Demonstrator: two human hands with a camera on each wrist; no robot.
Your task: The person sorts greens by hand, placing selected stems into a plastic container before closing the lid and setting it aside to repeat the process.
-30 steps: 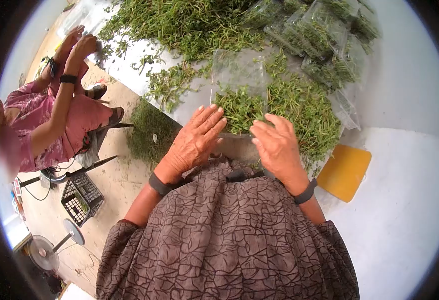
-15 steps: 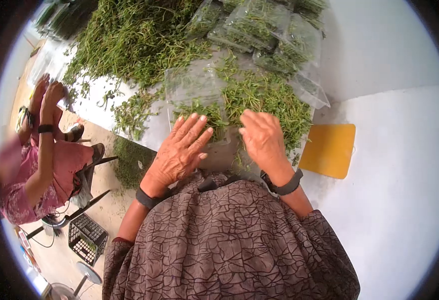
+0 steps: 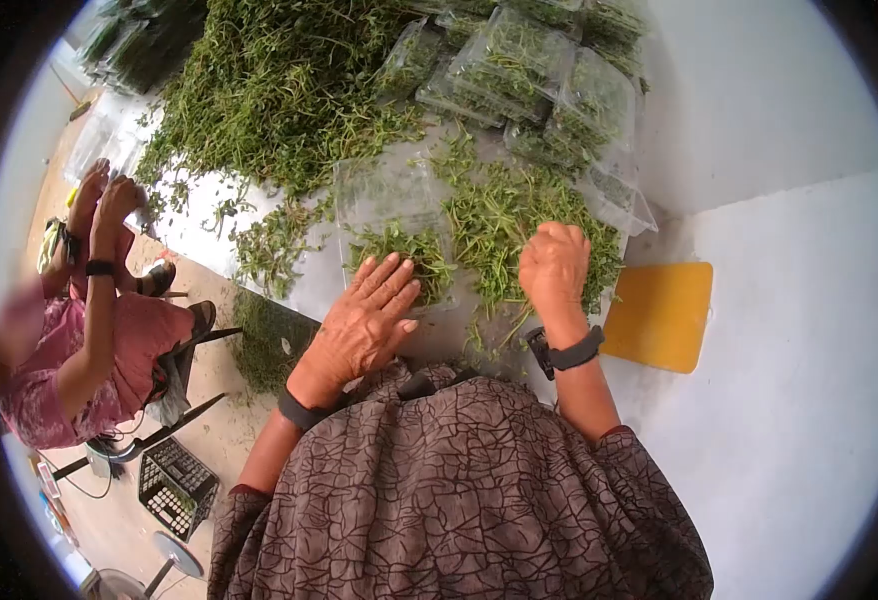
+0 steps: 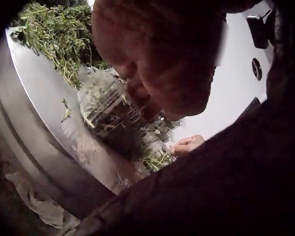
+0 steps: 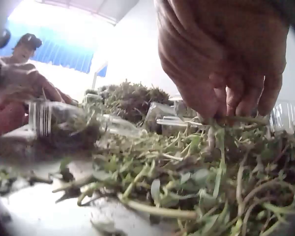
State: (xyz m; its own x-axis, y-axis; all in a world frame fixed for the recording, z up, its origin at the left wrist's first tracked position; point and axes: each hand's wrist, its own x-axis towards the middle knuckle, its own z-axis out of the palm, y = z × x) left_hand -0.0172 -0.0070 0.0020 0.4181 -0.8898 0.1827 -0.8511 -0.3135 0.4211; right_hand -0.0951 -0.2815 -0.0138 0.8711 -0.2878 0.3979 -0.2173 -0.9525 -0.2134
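Observation:
An open clear plastic box (image 3: 399,262) holds green sprigs, its lid (image 3: 387,192) folded back behind it. My left hand (image 3: 357,330) lies over the box's near side, fingers straight and spread; in the left wrist view the hand (image 4: 157,59) is dark above the box (image 4: 108,105). Right of the box, my right hand (image 3: 556,275) is at the loose sprigs (image 3: 499,225), fingers curled down. The right wrist view shows that hand (image 5: 226,64) pinching stems at the top of the pile (image 5: 187,182), beside the box (image 5: 71,125).
A large heap of greens (image 3: 279,90) covers the table's back, with filled clear boxes (image 3: 519,60) stacked to its right. A yellow board (image 3: 659,315) is at the right. Another person (image 3: 109,340) sits at the left near a black crate (image 3: 176,487).
The view has shifted, bringing the table lower and left. My right hand has moved right from beside the box onto the loose sprigs and pinches some. My left hand has stayed at the box.

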